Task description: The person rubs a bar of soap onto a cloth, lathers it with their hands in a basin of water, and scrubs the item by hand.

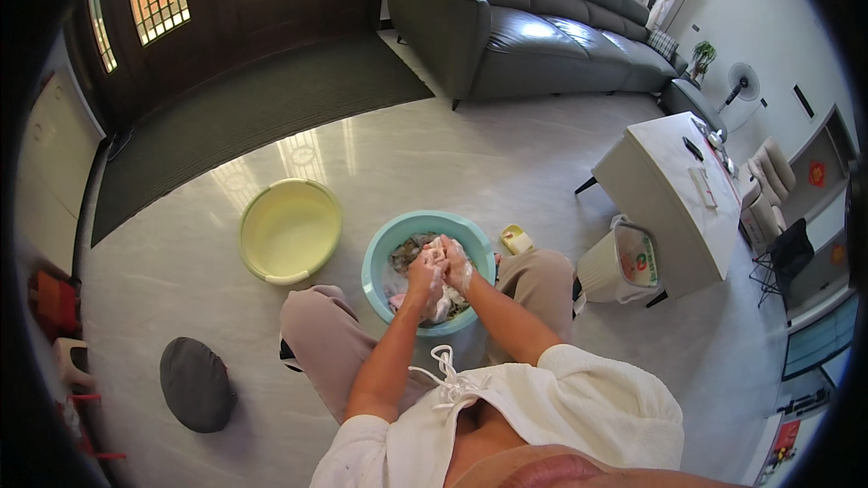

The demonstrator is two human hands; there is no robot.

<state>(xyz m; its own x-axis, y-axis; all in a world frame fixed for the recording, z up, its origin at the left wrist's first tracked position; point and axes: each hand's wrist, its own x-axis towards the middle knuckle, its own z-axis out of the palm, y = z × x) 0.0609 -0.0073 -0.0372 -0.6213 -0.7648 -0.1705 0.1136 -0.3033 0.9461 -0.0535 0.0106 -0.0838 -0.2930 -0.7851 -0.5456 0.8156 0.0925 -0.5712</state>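
Between my knees, a light-blue plastic basin [371, 271] stands on the floor with wet clothes and whitish suds in it. My left hand [427, 272] and my right hand [458, 266] meet over the basin, both coated with lather. Their fingers close together on a soapy white cloth [444, 305], part of which hangs down into the basin. Dark patterned fabric [409, 254] lies at the basin's far side. Just right of the basin, a small yellow soap dish [517, 239] rests on the floor.
A pale-yellow basin [290, 230] stands to the left, with a grey round cushioned stool [196, 385] nearer me. At right are a lined wastebasket [603, 268] and a white table [658, 196]. A grey leather sofa [542, 47] and dark doormat [271, 102] lie beyond.
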